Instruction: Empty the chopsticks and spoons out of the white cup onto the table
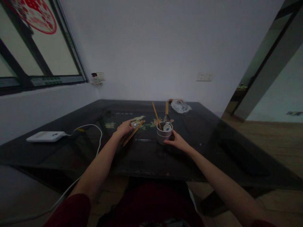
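My right hand [178,141] is wrapped around the right side of a grey metal cup [163,136] that stands upright on the dark table. Chopsticks [156,115], a metal spoon [167,118] and a white spoon [167,128] with a blue mark stick out of it. To the left, my left hand [124,128] has its fingers closed by the shiny head of a small spoon [134,125]; the spoon's handle is hidden in the hand. Beside and partly under that hand, several wooden chopsticks [133,134] lie slantwise on the table.
A white device [46,136] with a white cable [100,138] lies on the left of the table [146,160]. A crumpled clear plastic bag [181,106] lies at the back edge. A dark flat object [242,156] rests at the right. The wall [151,63] rises behind the table.
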Tool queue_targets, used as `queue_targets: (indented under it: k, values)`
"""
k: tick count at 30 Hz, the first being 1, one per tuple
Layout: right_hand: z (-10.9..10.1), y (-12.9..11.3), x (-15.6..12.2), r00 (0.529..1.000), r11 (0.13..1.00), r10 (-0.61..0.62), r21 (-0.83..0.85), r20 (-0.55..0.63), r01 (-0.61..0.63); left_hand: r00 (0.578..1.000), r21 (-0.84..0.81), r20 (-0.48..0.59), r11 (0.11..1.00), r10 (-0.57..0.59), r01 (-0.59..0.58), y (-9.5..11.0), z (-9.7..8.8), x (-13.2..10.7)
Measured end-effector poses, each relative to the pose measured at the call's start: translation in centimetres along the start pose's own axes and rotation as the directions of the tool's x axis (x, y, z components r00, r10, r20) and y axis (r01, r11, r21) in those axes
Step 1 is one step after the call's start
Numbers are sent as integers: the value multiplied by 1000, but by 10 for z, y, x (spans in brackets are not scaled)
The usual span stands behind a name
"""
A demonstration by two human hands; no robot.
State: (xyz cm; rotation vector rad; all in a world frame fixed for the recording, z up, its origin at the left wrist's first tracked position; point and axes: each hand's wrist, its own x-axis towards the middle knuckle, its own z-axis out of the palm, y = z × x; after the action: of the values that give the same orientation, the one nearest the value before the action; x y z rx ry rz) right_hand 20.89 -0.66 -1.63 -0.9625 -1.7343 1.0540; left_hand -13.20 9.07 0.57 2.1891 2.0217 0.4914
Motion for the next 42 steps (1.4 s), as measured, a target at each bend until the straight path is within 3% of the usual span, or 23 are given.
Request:
queue_targets:
  k: [3, 7, 10, 12, 19, 25, 29, 33, 38, 42]
  values:
    - [0, -1, 0, 1000, 1000, 1, -10, -7, -1, 989, -80, -113, 991, 100, -109, 15, -8, -6]
    - [0, 1, 0, 1000, 1000, 0, 3, -3, 0, 931, -190, -264, 932, 253, -307, 44, -15, -16]
    - [1, 3, 0, 1000, 1000, 2, 28, -4, -2, 885, -369, -352, 824, 306, -431, 66, -14, -24]
    - [2, 5, 1, 1000, 999, 4, 37, -5, -3, 879, -480, -346, 743, 329, -467, 80, -11, -31]
    - [2, 7, 0, 1000, 999, -20, 44, -24, 21, 862, -690, -166, 568, 479, -448, 117, 5, -59]
    - [3, 5, 0, 999, 998, -34, 59, -2, 34, 853, -759, -163, 490, 495, -429, 127, 16, -65]
    - [2, -1, 0, 999, 994, -9, 109, 35, 5, 851, -775, -124, 485, 510, -404, 127, 28, -64]
    - [-16, -10, -2, 996, 991, 20, 133, 85, -32, 842, -781, -103, 482, 530, -399, 132, 43, -70]
    - [-40, -22, 1, 999, 990, 45, 133, -19, -42, 853, -784, -136, 471, 504, -404, 139, 57, -78]
    - [-34, -37, 11, 998, 994, 26, 112, -50, -20, 866, -808, -133, 453, 482, -376, 139, 60, -78]
